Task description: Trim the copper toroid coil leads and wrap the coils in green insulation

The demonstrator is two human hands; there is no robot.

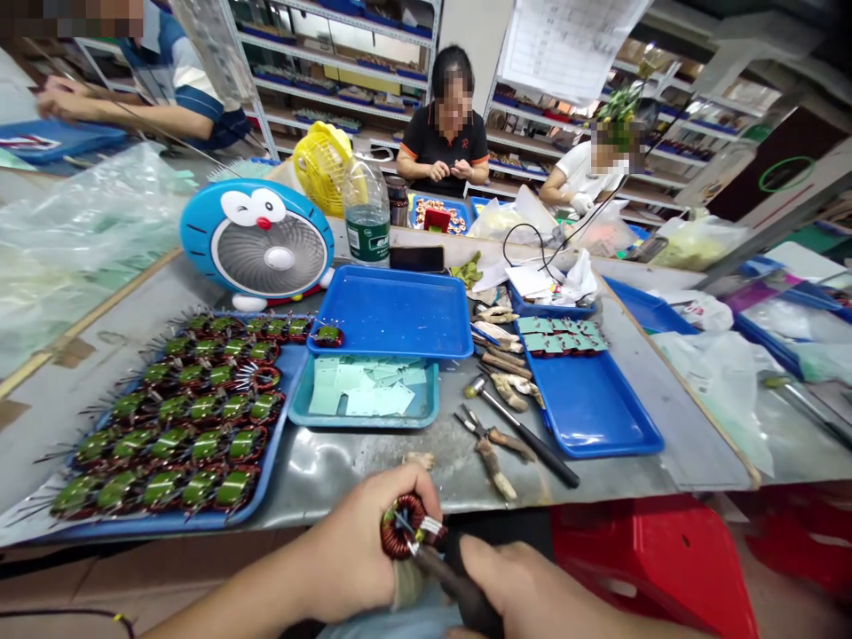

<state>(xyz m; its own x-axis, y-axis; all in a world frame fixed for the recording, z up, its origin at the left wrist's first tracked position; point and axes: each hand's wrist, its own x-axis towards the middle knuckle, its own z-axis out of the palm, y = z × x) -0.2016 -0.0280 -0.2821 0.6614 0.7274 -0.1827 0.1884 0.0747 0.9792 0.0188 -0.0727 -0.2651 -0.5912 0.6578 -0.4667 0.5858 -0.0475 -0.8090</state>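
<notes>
My left hand [356, 550] is closed round a small copper-wound ring coil [403, 525], held below the table's front edge. My right hand [525, 590] grips a dark-handled tool [453, 581] whose tip touches the coil's wire ends. A blue tray [283, 377] at the left holds several rows of finished coils wrapped in green tape [177, 435]. Ahead lie an empty blue tray [392, 312] and a teal tray with pale green cards [366, 390].
Pliers and a small hammer [519, 430] lie between the trays. A blue tray with green parts [589, 399] sits right. A cartoon cat fan [259, 244], a water bottle [366, 209] and a phone [417, 258] stand behind. Three other people work at farther benches. A red stool [652, 555] stands lower right.
</notes>
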